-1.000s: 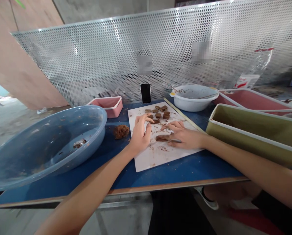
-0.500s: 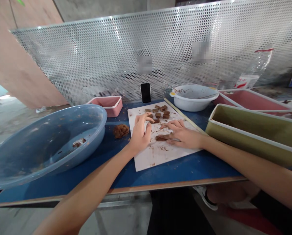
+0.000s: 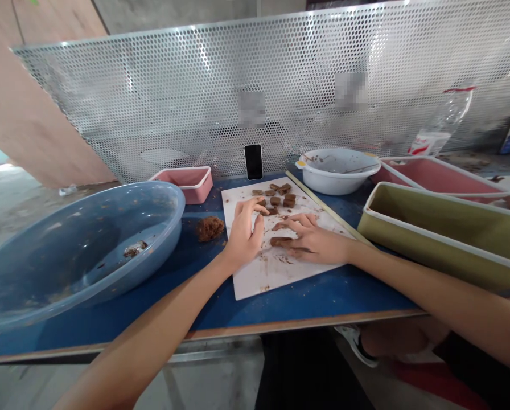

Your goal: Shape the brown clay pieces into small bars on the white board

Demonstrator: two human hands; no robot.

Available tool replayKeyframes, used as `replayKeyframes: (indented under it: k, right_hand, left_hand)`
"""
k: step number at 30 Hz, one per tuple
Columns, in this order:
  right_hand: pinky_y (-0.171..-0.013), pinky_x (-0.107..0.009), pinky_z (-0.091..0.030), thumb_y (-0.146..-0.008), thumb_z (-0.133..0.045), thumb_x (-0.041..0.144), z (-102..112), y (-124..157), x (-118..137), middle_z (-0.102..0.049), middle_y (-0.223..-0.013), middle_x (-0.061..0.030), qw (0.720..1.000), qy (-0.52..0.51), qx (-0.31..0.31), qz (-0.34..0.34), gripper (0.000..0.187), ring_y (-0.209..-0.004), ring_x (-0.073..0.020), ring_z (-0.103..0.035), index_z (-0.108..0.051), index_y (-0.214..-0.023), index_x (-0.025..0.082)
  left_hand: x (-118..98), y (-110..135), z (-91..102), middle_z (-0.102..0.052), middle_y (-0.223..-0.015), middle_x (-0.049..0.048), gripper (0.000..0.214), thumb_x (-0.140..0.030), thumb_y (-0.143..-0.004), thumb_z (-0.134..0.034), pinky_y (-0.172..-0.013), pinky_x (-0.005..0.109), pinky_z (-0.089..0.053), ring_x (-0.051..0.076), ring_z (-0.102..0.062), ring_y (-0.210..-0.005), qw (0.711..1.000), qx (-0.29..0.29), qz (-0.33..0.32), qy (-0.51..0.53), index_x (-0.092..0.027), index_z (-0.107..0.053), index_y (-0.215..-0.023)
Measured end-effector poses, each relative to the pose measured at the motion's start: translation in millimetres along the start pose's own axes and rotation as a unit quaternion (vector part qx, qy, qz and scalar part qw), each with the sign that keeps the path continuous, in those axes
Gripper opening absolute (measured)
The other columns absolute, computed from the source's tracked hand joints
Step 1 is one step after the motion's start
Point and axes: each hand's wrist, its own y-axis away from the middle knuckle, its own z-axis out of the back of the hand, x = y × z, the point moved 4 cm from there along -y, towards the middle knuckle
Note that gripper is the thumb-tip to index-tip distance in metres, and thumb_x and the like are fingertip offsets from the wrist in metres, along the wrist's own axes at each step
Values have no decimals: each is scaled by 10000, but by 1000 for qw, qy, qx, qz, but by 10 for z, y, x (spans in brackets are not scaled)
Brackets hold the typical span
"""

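Observation:
My right hand (image 3: 319,239) lies with outstretched fingers on a white board (image 3: 250,282), its fingers over the right part of a brown, dough-like roll (image 3: 279,241). My left hand (image 3: 246,230) rests at the left of the board, fingers apart and slightly bent, the fingertips near several short brown pieces (image 3: 275,201). Whether it touches the nearest piece I cannot tell. To the left of the board, a crumbly brown lump (image 3: 210,228) sits on the blue tabletop (image 3: 315,296). Brown smears and crumbs mark the board around both hands.
A large blue basin (image 3: 165,250) stands at the left, a small pink tub (image 3: 201,191) behind it. A phone (image 3: 254,162) leans against the perforated metal screen (image 3: 173,102). Rightward are a yellowish strip (image 3: 323,205), a white basin (image 3: 338,181), a green trough (image 3: 434,245) and a pink container (image 3: 451,176).
My right hand has shifted slightly and its fingers sit a little differently over the roll. My left hand stays in nearly the same place.

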Motion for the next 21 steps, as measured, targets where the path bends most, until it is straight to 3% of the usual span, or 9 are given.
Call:
replayKeyframes:
  k: [12, 21]
  right_hand:
    - [-1095, -680, -467, -1206, -410, 551, 51, 3, -37, -518, -1649, -160, 1000, 0, -25, -17, 505, -1413, -456, -479, -774, -1528, 412]
    - [-1151, -687, -442, -1193, -465, 577, 10, -15, -37, -492, -1709, -132, 999, -28, -13, -40, 475, -1471, -461, -462, -825, -1453, 407]
  left_hand:
    - [2, -5, 3, -779, -1252, 113, 289, -309, -1187, -432, -1088, 502, -583, 294, -674, -1291, 1000, -2, -3, -3, -245, -573, -1432]
    - [3, 2, -6, -779, -1248, 107, 350, -311, -1189, -424, -1117, 519, -568, 279, -697, -1242, 1000, 6, 6, 3, -248, -514, -1521]
